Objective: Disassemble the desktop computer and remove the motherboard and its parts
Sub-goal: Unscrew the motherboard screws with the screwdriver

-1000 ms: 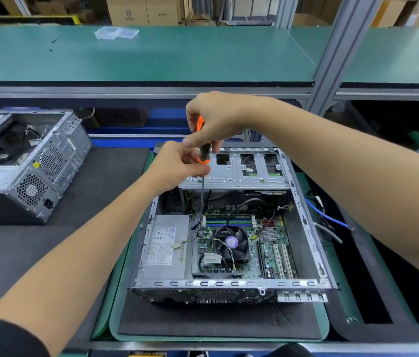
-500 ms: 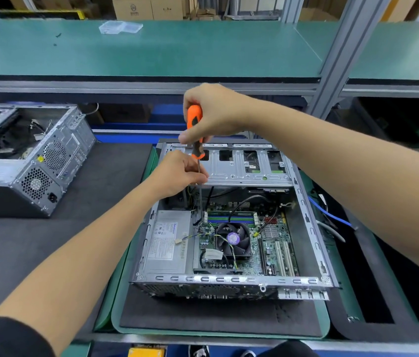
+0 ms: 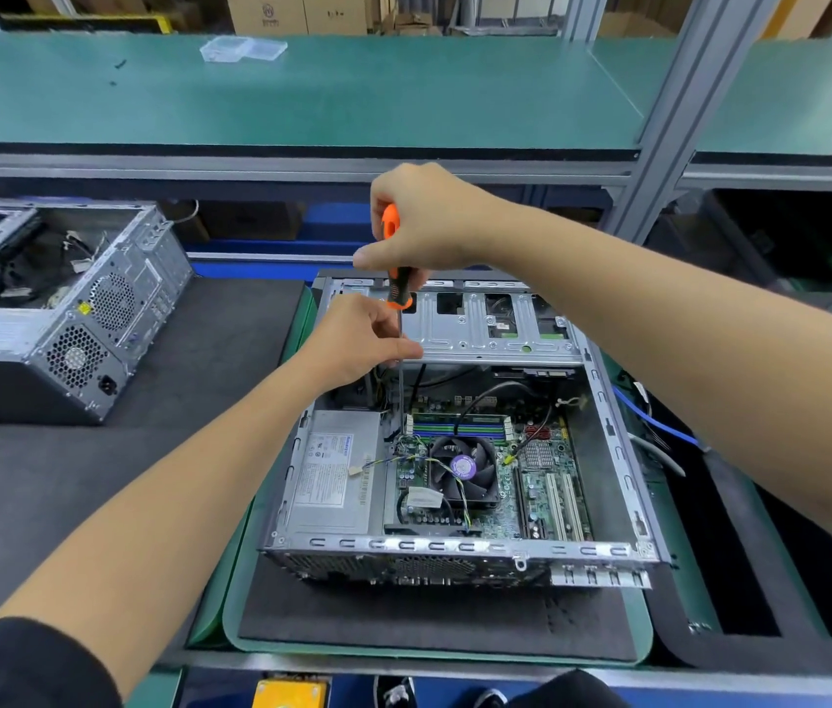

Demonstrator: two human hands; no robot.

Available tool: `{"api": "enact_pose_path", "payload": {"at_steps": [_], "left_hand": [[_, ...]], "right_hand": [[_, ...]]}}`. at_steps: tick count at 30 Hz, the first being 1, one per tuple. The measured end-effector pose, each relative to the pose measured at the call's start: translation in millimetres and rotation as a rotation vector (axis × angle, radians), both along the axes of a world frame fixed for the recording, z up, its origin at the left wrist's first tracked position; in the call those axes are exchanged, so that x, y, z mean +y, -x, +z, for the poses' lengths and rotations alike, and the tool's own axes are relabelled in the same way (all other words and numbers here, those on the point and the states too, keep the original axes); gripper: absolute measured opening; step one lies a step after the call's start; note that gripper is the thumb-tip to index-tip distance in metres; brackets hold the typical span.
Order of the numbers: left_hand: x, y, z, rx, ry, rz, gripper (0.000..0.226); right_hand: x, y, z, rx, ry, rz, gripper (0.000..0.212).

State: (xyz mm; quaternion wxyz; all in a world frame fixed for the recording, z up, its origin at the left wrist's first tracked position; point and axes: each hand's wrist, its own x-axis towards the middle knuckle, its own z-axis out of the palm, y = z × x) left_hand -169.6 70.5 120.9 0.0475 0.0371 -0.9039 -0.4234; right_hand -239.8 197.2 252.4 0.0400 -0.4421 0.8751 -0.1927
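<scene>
Two hands worked over the open computer case [image 3: 455, 452], which sat on a black foam pad [image 3: 403, 620] in a green tray [image 3: 644, 641]. Right hand [image 3: 429, 222] gripped the orange-and-black screwdriver [image 3: 396, 258] handle above the case; left hand [image 3: 360, 339] pinched its shaft near the drive cage [image 3: 495, 319]. Tip seemed to reach down beside the power supply [image 3: 332, 472], contact unclear. Motherboard [image 3: 536, 482] with its fan [image 3: 462, 467] lay in the case floor. Left of the case, a second case [image 3: 61, 319] on the dark bench mat [image 3: 97, 477]. Behind the case, a green shelf [image 3: 301, 94], clear plastic box [image 3: 243, 48], cardboard boxes [image 3: 301, 12] beyond.
</scene>
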Motion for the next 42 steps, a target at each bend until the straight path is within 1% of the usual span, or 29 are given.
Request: {"api": "enact_pose_path", "payload": {"at_steps": [2, 5, 9, 12, 15, 26, 31, 34, 37, 40, 42], "left_hand": [[1.6, 0.5, -0.5, 0.004, 0.023, 0.015, 0.033], [2.4, -0.1, -1.5, 0.012, 0.064, 0.042, 0.036], [1.7, -0.7, -3.8, -0.001, 0.053, 0.034, 0.037], [0.7, -3.7, -7.9, -0.048, 0.093, -0.032, 0.027], [1.7, -6.7, -11.4, -0.035, 0.083, -0.051, 0.017], [-3.5, -7.6, -0.3, 0.036, 0.057, -0.082, 0.014], [-8.1, -4.7, -0.6, 0.045, 0.028, -0.091, 0.014], [-9.7, -4.2, -1.8, 0.034, 0.010, -0.114, 0.013], [-14.1, -3.3, -5.7, -0.029, 0.079, -0.135, 0.012], [-19.5, -2.3, -12.5, -0.194, 0.236, -0.183, 0.015], [-19.0, -4.9, -17.3, -0.276, 0.244, -0.211, 0.020]], "right_hand": [[1.1, -0.9, -1.9, 0.027, 0.008, 0.007, 0.044], [2.4, -1.8, -5.5, 0.011, 0.024, -0.003, 0.045], [2.0, -2.1, -6.3, 0.012, 0.014, -0.010, 0.042], [2.4, -2.7, -5.3, -0.002, 0.003, 0.005, 0.040], [2.8, -3.1, -3.9, -0.014, 0.009, 0.021, 0.037], [4.5, -1.3, 8.6, -0.022, 0.067, 0.002, 0.032], [6.6, 3.7, 17.9, -0.024, 0.115, -0.025, 0.036], [9.5, 9.0, 29.1, -0.080, 0.179, -0.038, 0.035], [13.8, 15.3, 44.2, -0.109, 0.219, -0.061, 0.035], [20.1, 21.3, 59.4, -0.101, 0.255, -0.090, 0.037], [25.6, 25.1, 68.0, -0.119, 0.295, -0.105, 0.037]]}}
